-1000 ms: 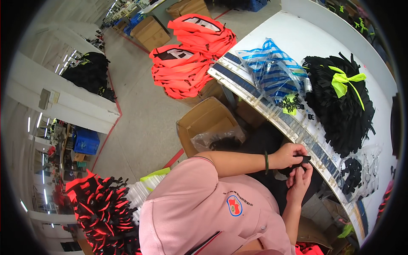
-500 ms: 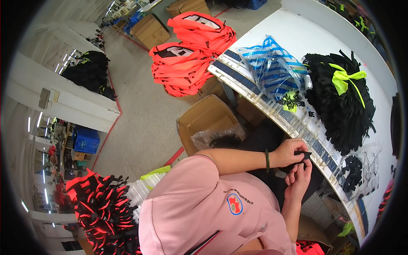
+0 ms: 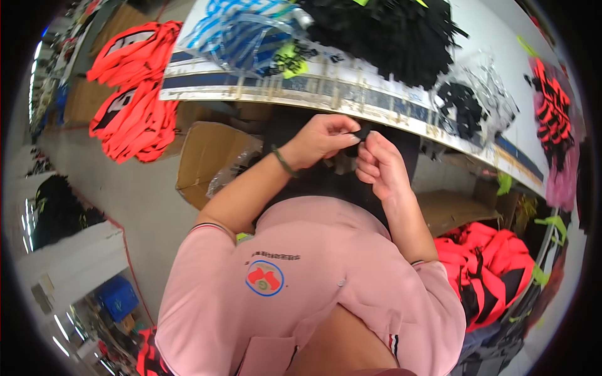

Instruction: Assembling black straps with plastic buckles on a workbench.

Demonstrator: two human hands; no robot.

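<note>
Black item [image 3: 355,139], small, dark, sits pinched between both hands just below the table edge [image 3: 326,100], over my lap. Can't tell what it is exactly, prob a glove or strap piece.

Largest to smallest: white table w/ worn front strip; black glove pile [image 3: 389,31] on top; orange glove bundles, 2 on the floor at left [image 3: 135,88], 1 heap lower right [image 3: 489,263]; 1 open cardboard box [image 3: 210,160] under the table; 1 blue-striped clear bag [image 3: 251,31]; 1 clear bag w/ black pieces [image 3: 470,100].

Left hand [image 3: 316,141] closed on the item, thumb & fingers clamped. Right hand [image 3: 379,166] closed too, fingertips gripping the same piece. Hands touching, nearly knuckle to knuckle.

Risk, my judgement: grip is fingertip-only, so the piece could slip & drop into the dark gap under the table or into the box, hard to spot black on black.
</note>
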